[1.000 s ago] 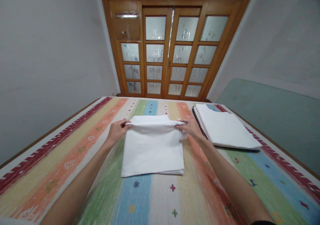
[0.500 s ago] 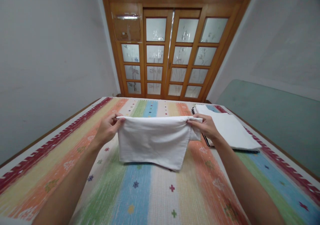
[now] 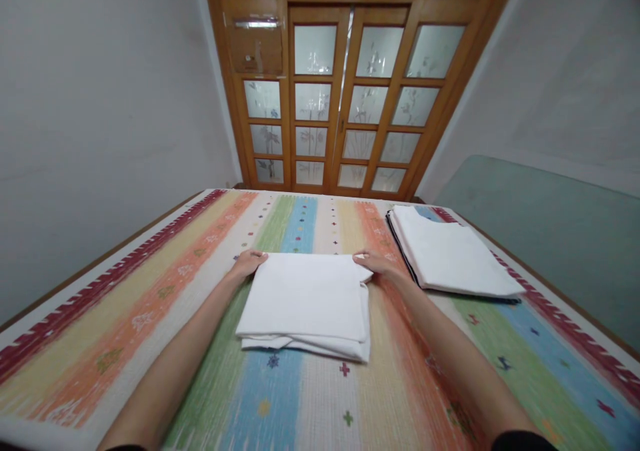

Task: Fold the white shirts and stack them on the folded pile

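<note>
A folded white cloth (image 3: 305, 297) lies flat on the striped, patterned cover, its layers slightly uneven along the near and right edges. My left hand (image 3: 250, 262) pinches its far left corner between thumb and fingers. At the far right corner, my right hand (image 3: 373, 262) pinches the cloth, where a small flap sticks out to the right. The fingers under the cloth are partly hidden.
A stack of folded cloth (image 3: 450, 251), white on top with a dark layer beneath, rests at the right. A pale green board (image 3: 545, 224) leans by the right wall. Wooden doors with glass panes (image 3: 313, 101) stand beyond the far edge.
The white cloth, held up and hanging between my hands before, has been lowered flat onto the cover. Both hands have moved down and closer together, still gripping its far corners.
</note>
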Available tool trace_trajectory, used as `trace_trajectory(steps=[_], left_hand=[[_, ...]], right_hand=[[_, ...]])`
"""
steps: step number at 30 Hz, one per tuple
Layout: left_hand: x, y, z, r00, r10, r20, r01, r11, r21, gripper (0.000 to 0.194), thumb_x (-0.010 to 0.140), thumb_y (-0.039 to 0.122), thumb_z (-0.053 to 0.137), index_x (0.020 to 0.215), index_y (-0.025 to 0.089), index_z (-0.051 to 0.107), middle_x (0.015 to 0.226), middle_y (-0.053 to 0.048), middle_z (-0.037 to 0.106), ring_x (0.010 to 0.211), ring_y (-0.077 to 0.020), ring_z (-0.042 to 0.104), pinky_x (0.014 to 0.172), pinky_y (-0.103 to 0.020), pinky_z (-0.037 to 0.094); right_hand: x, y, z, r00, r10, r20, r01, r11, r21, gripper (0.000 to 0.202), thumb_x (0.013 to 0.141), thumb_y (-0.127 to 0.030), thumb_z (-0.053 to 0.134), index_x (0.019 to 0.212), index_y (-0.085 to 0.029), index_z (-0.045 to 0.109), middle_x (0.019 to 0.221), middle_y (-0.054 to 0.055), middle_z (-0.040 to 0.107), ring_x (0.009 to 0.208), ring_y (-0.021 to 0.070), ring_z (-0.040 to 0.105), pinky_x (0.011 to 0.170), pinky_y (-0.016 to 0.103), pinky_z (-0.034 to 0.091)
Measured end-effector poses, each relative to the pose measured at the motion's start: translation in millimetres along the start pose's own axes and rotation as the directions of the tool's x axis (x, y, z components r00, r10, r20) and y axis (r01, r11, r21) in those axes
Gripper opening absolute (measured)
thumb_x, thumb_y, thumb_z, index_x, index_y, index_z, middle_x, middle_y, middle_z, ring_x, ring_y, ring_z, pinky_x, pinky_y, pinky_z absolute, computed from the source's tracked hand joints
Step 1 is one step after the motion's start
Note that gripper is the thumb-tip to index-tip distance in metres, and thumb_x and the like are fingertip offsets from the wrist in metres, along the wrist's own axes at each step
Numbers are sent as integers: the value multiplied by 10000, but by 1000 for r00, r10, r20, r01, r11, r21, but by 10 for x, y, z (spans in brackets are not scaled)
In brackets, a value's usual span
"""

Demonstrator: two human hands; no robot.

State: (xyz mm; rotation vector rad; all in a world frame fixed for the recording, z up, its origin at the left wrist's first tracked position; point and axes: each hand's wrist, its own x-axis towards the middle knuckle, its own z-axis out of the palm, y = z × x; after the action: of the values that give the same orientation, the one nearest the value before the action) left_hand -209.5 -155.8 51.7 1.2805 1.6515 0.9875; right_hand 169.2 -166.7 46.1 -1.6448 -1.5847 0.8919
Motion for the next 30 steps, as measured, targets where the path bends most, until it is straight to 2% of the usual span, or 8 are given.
trace_trajectory(steps=[7,11,15,18,20,23,27,30], left_hand=[[47,-89,-76,998,57,36,-61,991,120,260,600,298,726,783,178,585,598,3,636,601,-181,611,612,-272,448],[-100,-95,-57,944,329,23,-303,838,454,291,707,290,624,958,147,594,950,-95,672,866,-229,636,833,-349,470],[-535,-80,36,780,531,330,-619,577,534,447,846,441,506,1181,146,543,1253,-131,579,1196,-257,507,1050,-404,354],[-914,-106,84,662,434,611,-748,437,499,650,871,589,435,1368,170,423,1480,-121,381,1386,-287,288,1128,-435,245],[-1098,-164,91,619,374,690,-783,366,504,715,875,633,389,1436,194,343,1543,-99,257,1430,-301,168,1151,-468,170],[-1235,-289,62,611,374,697,-791,303,531,715,894,640,326,1478,234,264,1565,-66,190,1444,-298,100,1158,-505,101],[-1315,-439,-26,636,417,650,-769,270,579,783,851,692,361,1493,266,218,1559,-65,213,1436,-334,114,1134,-575,104],[-1402,-508,-76,665,455,593,-738,273,617,844,796,732,422,1479,261,265,1544,-87,257,1412,-360,190,1101,-573,213]], right_hand=[[34,203,-102,989,-1,-150,-26,985,-172,215,751,-246,622,932,-135,659,750,69,691,695,196,640,670,294,509],[-117,44,-68,952,-213,-219,124,925,-359,254,858,-267,498,1016,-143,655,1052,140,674,1013,251,613,935,381,447],[-533,-239,173,868,-495,51,460,758,-463,398,917,-381,462,1220,-157,590,1360,137,512,1296,259,422,1116,412,287],[-910,-369,392,756,-535,378,654,645,-395,559,931,-491,436,1402,-190,432,1518,85,301,1418,242,203,1162,424,193],[-1117,-379,504,658,-511,553,734,599,-321,704,907,-569,444,1470,-168,311,1545,103,219,1435,250,129,1167,438,162],[-1320,-334,578,597,-455,660,763,576,-293,831,868,-631,466,1500,-154,214,1547,140,184,1436,273,98,1166,461,128],[-1476,-330,576,630,-448,634,758,531,-379,813,853,-596,507,1471,-112,296,1508,183,279,1413,308,192,1149,469,190],[-1579,-376,616,627,-495,602,777,456,-434,611,892,-427,497,1386,-73,431,1415,202,434,1339,301,365,1108,459,300]])
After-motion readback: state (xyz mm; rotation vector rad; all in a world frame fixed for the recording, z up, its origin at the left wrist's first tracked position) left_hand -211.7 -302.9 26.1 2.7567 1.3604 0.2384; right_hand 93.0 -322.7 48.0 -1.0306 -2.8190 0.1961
